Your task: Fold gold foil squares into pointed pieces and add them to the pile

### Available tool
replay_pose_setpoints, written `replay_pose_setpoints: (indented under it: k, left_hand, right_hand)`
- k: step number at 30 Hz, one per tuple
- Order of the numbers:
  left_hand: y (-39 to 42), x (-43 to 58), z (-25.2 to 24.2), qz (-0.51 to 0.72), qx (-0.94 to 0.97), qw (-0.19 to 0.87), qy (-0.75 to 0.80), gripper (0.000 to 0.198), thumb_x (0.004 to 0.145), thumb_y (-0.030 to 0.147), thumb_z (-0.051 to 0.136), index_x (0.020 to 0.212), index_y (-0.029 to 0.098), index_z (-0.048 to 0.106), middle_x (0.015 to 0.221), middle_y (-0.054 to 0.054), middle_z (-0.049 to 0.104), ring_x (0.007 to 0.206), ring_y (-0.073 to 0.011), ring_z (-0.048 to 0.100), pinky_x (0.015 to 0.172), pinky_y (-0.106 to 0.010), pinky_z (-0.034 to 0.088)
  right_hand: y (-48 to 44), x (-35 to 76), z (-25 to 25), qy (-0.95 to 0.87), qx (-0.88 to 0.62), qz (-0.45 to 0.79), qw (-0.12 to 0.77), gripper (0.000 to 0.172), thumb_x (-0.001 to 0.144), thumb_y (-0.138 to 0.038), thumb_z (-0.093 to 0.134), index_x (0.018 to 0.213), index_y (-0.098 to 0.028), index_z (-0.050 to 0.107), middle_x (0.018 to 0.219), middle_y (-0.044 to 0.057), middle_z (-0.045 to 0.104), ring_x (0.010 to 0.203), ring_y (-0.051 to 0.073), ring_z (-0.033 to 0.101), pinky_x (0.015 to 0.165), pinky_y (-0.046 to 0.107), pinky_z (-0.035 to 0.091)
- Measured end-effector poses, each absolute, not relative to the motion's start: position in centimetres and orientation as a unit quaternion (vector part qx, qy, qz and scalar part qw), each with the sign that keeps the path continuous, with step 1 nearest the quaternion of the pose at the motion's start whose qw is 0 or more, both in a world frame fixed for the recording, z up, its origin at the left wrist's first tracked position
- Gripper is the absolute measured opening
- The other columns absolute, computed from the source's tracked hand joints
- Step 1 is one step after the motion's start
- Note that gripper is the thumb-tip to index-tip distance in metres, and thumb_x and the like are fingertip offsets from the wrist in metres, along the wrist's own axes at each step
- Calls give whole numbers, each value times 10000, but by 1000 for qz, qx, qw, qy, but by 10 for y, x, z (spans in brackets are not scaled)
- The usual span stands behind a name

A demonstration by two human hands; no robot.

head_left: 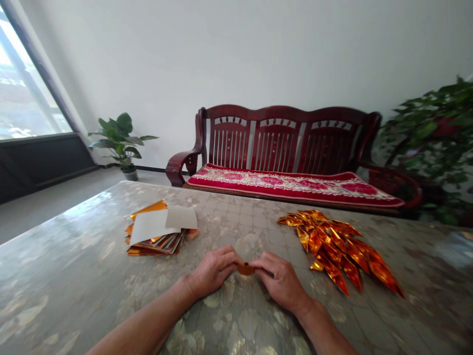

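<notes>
Between my two hands is a small piece of orange-gold foil paper, curved and mostly hidden by my fingers. My left hand pinches its left end, and my right hand pinches the right end. Both hands are low over the table, near its middle. Left of them lies a loose stack of foil paper sheets, some with the white back facing up. On the right is a pile of folded, pointed gold foil pieces.
The table has a patterned, glossy cover. Behind it stands a dark red wooden bench with a red floral seat cover. A potted plant is at the back left, leafy greenery at the right.
</notes>
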State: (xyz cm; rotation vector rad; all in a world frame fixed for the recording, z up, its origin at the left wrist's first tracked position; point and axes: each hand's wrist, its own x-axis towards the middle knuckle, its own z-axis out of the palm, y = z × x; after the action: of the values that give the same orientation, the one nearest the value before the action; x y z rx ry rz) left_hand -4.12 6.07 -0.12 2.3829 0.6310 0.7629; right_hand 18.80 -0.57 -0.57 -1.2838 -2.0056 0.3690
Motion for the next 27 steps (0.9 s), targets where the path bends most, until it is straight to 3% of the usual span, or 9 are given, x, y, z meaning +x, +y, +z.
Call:
replay_pose_setpoints:
  k: [6, 13, 21, 27]
  left_hand:
    - [59, -42, -1, 274, 906, 222, 232, 206, 973, 216, 460, 974, 226, 665, 898, -29, 631, 845, -158, 608, 765, -228, 421]
    - [56, -40, -1, 271, 905, 228, 237, 160, 939, 132, 478, 909, 197, 621, 895, -20, 601, 835, -143, 588, 762, -213, 428]
    - [54, -41, -2, 250, 918, 206, 228, 294, 960, 135, 457, 1076, 262, 696, 943, -27, 596, 846, -135, 598, 749, -203, 438]
    - [56, -39, -8, 281, 898, 259, 218, 246, 955, 132, 492, 993, 219, 719, 962, -36, 642, 885, -129, 624, 810, -199, 462]
  right_hand:
    - [-6, 187, -5, -796, -475, 119, 355, 224, 899, -113, 531, 952, -242, 706, 810, 10, 627, 787, 152, 604, 717, 250, 448]
    - [-8, 185, -5, -812, -440, 111, 367, 193, 912, -94, 525, 925, -220, 671, 840, 21, 617, 811, 152, 589, 734, 256, 452]
    - [-9, 185, -6, -832, -442, 51, 330, 200, 942, -118, 507, 930, -217, 681, 820, 27, 604, 798, 155, 572, 693, 254, 434]
    - [-9, 185, -6, -836, -444, 76, 313, 213, 965, -148, 495, 989, -222, 692, 897, 32, 624, 858, 149, 593, 745, 246, 463]
